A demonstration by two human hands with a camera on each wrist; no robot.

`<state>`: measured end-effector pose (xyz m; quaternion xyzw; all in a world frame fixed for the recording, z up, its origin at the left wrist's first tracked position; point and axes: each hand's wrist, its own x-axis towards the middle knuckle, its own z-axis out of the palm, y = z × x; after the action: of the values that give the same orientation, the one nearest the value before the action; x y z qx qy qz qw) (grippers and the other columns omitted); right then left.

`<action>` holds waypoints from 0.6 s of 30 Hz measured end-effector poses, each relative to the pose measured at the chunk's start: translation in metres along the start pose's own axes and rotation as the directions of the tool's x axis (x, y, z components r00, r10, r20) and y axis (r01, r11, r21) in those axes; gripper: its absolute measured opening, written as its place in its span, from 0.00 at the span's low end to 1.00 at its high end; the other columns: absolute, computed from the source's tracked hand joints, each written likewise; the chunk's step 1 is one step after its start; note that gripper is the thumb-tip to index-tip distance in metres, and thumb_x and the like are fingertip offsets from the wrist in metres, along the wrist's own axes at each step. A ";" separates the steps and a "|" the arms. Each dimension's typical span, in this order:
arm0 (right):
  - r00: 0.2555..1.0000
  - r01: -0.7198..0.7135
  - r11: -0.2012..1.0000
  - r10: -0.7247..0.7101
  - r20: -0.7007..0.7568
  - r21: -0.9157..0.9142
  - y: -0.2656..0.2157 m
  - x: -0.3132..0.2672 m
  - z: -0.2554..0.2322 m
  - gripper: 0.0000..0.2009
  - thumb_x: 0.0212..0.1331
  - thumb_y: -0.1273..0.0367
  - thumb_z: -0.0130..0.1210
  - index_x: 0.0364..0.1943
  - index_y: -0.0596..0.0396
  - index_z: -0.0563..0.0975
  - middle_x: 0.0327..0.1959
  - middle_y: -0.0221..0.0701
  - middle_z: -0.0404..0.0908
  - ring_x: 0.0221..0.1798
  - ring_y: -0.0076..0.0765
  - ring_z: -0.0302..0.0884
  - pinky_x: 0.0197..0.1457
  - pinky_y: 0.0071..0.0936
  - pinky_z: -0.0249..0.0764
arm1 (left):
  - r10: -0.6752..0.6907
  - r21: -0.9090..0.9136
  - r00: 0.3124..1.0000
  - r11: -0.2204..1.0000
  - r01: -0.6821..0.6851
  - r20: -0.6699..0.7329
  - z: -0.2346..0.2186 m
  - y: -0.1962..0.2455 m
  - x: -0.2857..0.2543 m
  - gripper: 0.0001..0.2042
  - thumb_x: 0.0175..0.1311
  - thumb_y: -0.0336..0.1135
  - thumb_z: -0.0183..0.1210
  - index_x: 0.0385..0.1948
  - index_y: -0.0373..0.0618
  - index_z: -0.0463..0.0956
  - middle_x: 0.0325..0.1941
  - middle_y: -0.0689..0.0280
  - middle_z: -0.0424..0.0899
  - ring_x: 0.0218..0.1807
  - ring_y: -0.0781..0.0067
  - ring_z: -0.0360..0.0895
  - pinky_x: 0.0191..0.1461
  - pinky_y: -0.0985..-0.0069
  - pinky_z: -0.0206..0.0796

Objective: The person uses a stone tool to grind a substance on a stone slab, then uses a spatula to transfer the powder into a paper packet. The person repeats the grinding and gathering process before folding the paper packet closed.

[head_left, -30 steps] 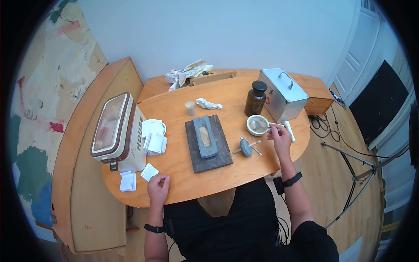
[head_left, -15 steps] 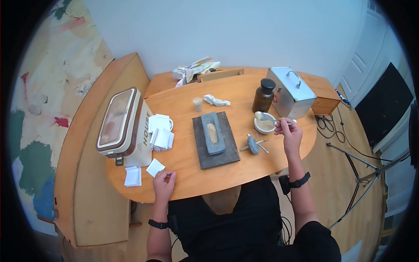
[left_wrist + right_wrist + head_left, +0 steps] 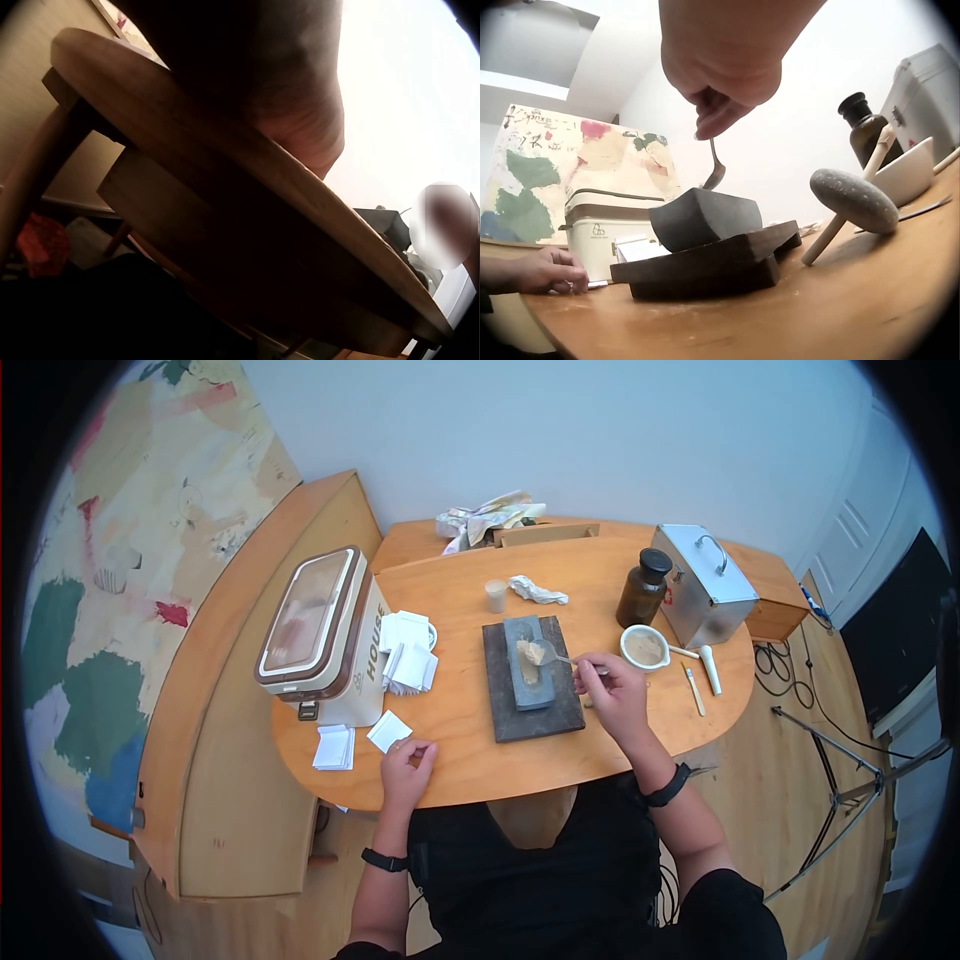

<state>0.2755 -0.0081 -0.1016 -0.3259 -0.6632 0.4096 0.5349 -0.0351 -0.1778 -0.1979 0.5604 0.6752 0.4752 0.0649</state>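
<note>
My right hand (image 3: 617, 695) pinches the handle of a metal spoon (image 3: 562, 659) whose bowl is over the grey stone trough (image 3: 536, 697). Pale powder lies at the spoon's bowl and in the trough, which sits on a dark board (image 3: 568, 710). In the right wrist view the spoon (image 3: 718, 171) hangs down from the right hand (image 3: 724, 67), at the trough's far side (image 3: 712, 221). My left hand (image 3: 407, 775) rests loosely curled at the table's front edge, beside a white paper square (image 3: 389, 731); whether it touches the paper I cannot tell.
Right of the trough stand a white bowl of powder (image 3: 643, 648), a brown bottle (image 3: 641, 592) and a metal case (image 3: 708, 585). A stone wheel on a wooden rod (image 3: 853, 201) lies nearer. To the left are a HOUSE box (image 3: 355, 690) and paper stacks (image 3: 408, 665).
My right hand has moved left from the white bowl to the trough, carrying the spoon with powder. The left hand still rests at the table edge, and the head view has shifted.
</note>
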 end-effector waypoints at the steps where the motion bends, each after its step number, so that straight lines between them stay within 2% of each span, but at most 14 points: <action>1: 1.000 0.000 1.000 0.000 0.001 0.001 -0.002 0.000 0.001 0.06 0.71 0.73 0.59 0.42 0.64 0.84 0.33 0.33 0.86 0.31 0.23 0.83 0.37 0.21 0.82 | -0.001 0.001 1.000 1.000 0.001 -0.001 0.000 -0.001 0.000 0.06 0.64 0.30 0.69 0.31 0.36 0.83 0.27 0.63 0.82 0.30 0.72 0.79 0.35 0.75 0.69; 3: 0.981 0.194 0.955 -0.186 0.056 -0.223 -0.004 -0.001 0.002 0.04 0.67 0.75 0.61 0.40 0.62 0.84 0.31 0.34 0.85 0.29 0.27 0.82 0.33 0.24 0.79 | -0.009 -0.005 1.000 1.000 0.009 -0.003 0.001 0.000 0.001 0.06 0.63 0.30 0.69 0.31 0.36 0.83 0.27 0.63 0.82 0.30 0.71 0.79 0.36 0.74 0.70; 4: 0.981 0.194 0.955 -0.186 0.057 -0.224 -0.007 -0.001 0.002 0.04 0.67 0.75 0.61 0.40 0.62 0.84 0.31 0.34 0.85 0.29 0.27 0.82 0.33 0.24 0.79 | -0.010 -0.007 1.000 1.000 0.010 -0.003 0.001 0.000 0.001 0.06 0.63 0.30 0.69 0.31 0.36 0.83 0.27 0.63 0.82 0.30 0.71 0.79 0.36 0.74 0.70; 6: 0.939 0.345 0.875 -0.322 0.125 -0.340 -0.014 -0.001 0.003 0.03 0.64 0.76 0.62 0.39 0.60 0.83 0.28 0.36 0.82 0.28 0.34 0.80 0.32 0.29 0.75 | -0.035 0.002 0.999 0.999 0.035 -0.004 0.000 0.004 0.001 0.06 0.62 0.32 0.69 0.30 0.39 0.85 0.26 0.60 0.83 0.32 0.63 0.81 0.39 0.69 0.72; 12: 0.878 0.478 0.774 -0.436 0.197 -0.415 -0.012 0.000 0.006 0.05 0.62 0.76 0.64 0.40 0.58 0.82 0.29 0.37 0.80 0.31 0.43 0.81 0.34 0.35 0.76 | -0.031 0.009 1.000 0.999 0.031 0.000 0.000 0.003 0.002 0.06 0.62 0.32 0.69 0.30 0.39 0.85 0.26 0.60 0.83 0.31 0.64 0.81 0.39 0.69 0.72; 18: 0.850 0.525 0.725 -0.466 0.245 -0.446 -0.015 -0.001 0.004 0.06 0.61 0.76 0.65 0.41 0.58 0.82 0.32 0.38 0.82 0.35 0.47 0.82 0.37 0.38 0.77 | -0.030 -0.005 1.000 1.000 0.030 -0.009 0.000 0.005 0.002 0.07 0.62 0.33 0.70 0.30 0.39 0.85 0.27 0.61 0.84 0.31 0.65 0.81 0.39 0.70 0.72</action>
<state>0.2723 -0.0166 -0.0885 -0.2388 -0.8381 0.0848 0.4831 -0.0323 -0.1765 -0.1935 0.5479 0.6827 0.4783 0.0706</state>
